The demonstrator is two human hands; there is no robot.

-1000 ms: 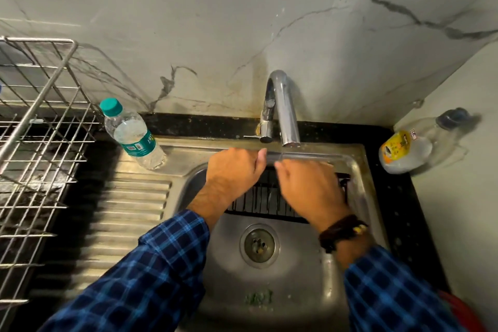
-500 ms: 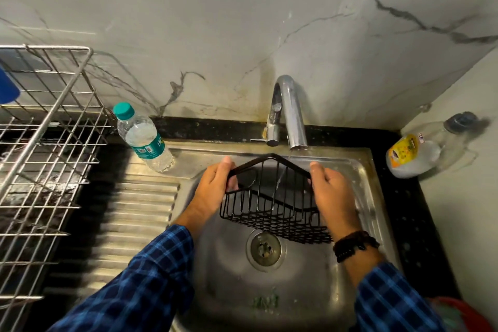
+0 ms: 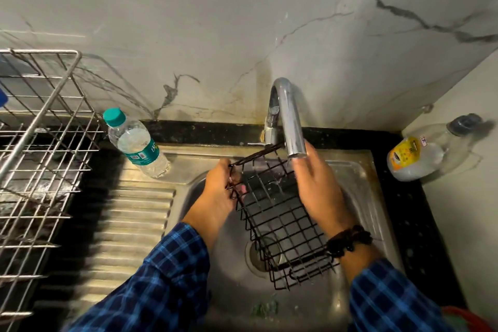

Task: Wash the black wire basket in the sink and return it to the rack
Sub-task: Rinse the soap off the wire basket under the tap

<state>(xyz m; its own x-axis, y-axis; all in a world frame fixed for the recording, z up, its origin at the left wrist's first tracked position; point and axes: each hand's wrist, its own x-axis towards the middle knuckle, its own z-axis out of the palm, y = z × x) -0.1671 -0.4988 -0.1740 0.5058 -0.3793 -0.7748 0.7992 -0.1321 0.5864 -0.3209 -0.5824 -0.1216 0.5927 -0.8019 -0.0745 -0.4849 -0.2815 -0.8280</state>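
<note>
basket (image 3: 280, 224) under tap (image 3: 291, 121), over sink (image 3: 359, 178)

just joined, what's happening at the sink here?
A person is washing the black wire basket over the sink, holding it tilted under the faucet spout. The left hand grips its left rim. The right hand lies along its right side, and its grip is hidden. The wire rack stands at the left, so the return is not yet done.

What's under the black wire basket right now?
The drain shows through the basket mesh, in the steel sink. Whatever lies beneath the right hand is covered.
</note>
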